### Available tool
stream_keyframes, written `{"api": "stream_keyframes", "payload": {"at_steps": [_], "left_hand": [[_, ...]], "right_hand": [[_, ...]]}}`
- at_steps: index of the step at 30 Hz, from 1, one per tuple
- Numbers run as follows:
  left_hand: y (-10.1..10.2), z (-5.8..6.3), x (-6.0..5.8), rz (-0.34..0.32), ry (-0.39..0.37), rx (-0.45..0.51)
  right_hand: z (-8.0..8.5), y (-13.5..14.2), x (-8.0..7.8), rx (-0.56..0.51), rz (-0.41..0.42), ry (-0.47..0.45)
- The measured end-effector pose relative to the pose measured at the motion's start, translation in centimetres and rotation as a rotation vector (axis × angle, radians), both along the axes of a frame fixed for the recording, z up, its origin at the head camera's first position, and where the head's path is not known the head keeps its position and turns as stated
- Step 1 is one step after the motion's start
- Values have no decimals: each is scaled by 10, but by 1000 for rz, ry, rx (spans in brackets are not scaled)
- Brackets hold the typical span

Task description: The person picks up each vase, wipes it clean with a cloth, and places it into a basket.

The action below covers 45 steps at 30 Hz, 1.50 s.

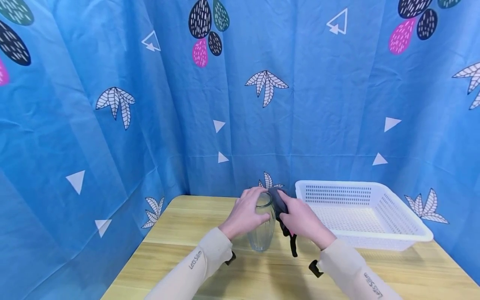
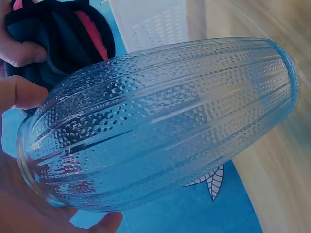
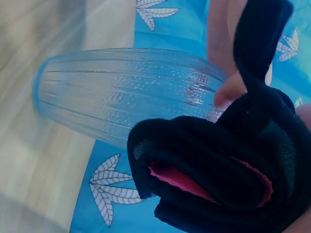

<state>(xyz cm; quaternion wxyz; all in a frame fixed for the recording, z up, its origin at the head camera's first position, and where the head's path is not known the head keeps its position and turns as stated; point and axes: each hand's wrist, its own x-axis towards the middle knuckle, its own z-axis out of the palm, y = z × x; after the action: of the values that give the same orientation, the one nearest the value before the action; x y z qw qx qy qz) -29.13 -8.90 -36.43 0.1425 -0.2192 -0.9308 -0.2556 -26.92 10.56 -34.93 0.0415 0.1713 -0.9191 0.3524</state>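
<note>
Glass vase [image 1: 261, 239], roughly upright over the bench [image 1: 180, 233], left hand [image 1: 246, 212] with fingers curved round its neck, dark cloth [image 1: 278, 201] gripped in curled fingers of the right hand [image 1: 303, 217] beside it, white basket [image 1: 378, 241] at right.

1. Blue cloth [image 1: 240, 133] fills the background, hanging behind the table and along its left side, with a corner between the two stretches.
2. Vertical folds run down the cloth, and a faint horizontal crease crosses its lower part.
3. Its print shows drop shapes [image 1: 200, 18] in black, green and pink near the top, white leaf sprigs [image 1: 265, 85] and white triangles [image 1: 218, 125], some only outlined.
4. The table [image 1: 277, 273] has a pale yellow wood-grain top with a rounded far-left corner.
5. Light is bright and fairly even; soft shadows darken the near tabletop.
</note>
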Motion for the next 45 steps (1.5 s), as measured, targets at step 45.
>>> {"api": "stream_keyframes", "payload": {"at_steps": [45], "left_hand": [[0, -2, 2, 2, 39, 9]], "right_hand": [[-26, -6, -1, -23, -28, -30]]}}
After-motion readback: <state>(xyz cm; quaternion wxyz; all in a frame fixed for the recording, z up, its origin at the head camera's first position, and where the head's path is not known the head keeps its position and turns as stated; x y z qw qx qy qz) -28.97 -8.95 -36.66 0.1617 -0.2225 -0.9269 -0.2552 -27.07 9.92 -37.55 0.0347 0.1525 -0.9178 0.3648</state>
